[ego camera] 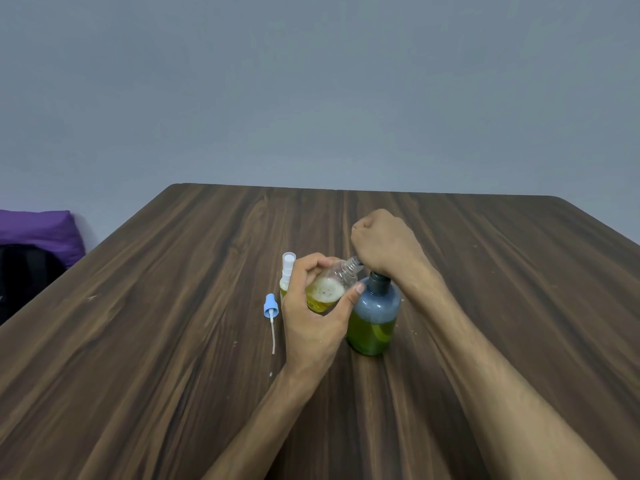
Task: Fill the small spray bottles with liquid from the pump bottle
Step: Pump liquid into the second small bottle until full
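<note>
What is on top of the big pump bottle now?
The right hand, closed in a fist, presses on the pump bottle. It covers the pump head; only the dark collar shows.

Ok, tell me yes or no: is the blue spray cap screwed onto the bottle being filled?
No: the blue spray cap lies on the table, left of the left hand holding the open small bottle.

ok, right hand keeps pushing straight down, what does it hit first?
The right hand is fisted over the pump bottle, so it likely meets the pump head, hidden under it. The table lies below that.
</note>
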Demonstrator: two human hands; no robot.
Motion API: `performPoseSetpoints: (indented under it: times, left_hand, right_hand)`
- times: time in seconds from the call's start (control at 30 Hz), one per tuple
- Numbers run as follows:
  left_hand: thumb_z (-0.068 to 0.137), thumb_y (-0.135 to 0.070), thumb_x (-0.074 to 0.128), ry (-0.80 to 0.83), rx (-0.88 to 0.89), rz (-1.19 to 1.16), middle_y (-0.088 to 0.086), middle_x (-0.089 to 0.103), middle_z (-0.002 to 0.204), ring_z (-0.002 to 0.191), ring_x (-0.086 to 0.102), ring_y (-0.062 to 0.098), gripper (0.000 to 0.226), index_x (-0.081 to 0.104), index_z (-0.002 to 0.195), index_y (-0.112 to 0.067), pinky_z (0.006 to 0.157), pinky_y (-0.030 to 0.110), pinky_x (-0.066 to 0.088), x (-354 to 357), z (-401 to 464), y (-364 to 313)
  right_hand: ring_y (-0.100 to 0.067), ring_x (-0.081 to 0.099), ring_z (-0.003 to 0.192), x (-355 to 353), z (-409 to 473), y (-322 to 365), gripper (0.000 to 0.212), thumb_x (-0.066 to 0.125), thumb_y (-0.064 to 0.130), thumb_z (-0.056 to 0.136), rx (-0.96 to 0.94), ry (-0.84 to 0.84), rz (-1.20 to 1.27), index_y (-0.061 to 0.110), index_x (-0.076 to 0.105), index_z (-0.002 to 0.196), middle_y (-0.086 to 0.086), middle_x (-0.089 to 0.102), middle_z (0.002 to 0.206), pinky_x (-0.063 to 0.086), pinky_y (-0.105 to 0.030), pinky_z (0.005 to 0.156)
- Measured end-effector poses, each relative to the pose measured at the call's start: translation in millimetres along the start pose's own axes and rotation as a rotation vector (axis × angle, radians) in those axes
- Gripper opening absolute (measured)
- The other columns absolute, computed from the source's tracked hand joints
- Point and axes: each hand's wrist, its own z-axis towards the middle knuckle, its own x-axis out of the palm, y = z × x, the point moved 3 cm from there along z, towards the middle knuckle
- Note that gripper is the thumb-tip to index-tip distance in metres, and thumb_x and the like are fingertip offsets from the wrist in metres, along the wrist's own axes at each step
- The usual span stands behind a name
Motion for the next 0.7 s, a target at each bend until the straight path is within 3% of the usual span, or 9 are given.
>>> performPoseSetpoints:
  times: [0.2,0.6,0.7]
  left_hand:
    - [0.078,-0.01,0.09,-0.004,0.009,0.013,0.003,0.074,0.112,0.108,0.073,0.029,0.048,0.061,0.113,-0.027,0.095,0.037,0.059,0.2,-0.9,-1.6]
    - [0.08,0.005,0.089,0.011,0.005,0.007,0.003,0.074,0.111,0.106,0.074,0.025,0.051,0.06,0.113,-0.019,0.093,0.03,0.059,-1.2,-0.6,-0.2]
    - [0.08,-0.001,0.091,0.012,0.017,0.001,0.005,0.074,0.112,0.107,0.074,0.028,0.049,0.061,0.113,-0.021,0.095,0.032,0.059,-0.9,-1.5,-2.0]
  right_hand:
    - [-0.02,0.036,0.053,-7.0,0.2,4.0,0.037,0.043,0.007,0.083,-0.039,-0.036,0.009,0.016,0.035,0.048,0.006,0.04,0.05,0.029,-0.031,0.052]
    - [-0.021,0.039,0.056,-1.2,-1.9,2.5,0.033,0.043,0.01,0.081,0.01,0.01,-0.022,0.017,0.04,0.049,0.003,0.049,0.057,0.03,-0.031,0.053]
    - [-0.021,0.04,0.055,-7.4,0.4,5.3,0.036,0.043,0.01,0.083,-0.016,-0.045,-0.009,0.016,0.039,0.048,0.004,0.046,0.055,0.033,-0.032,0.056]
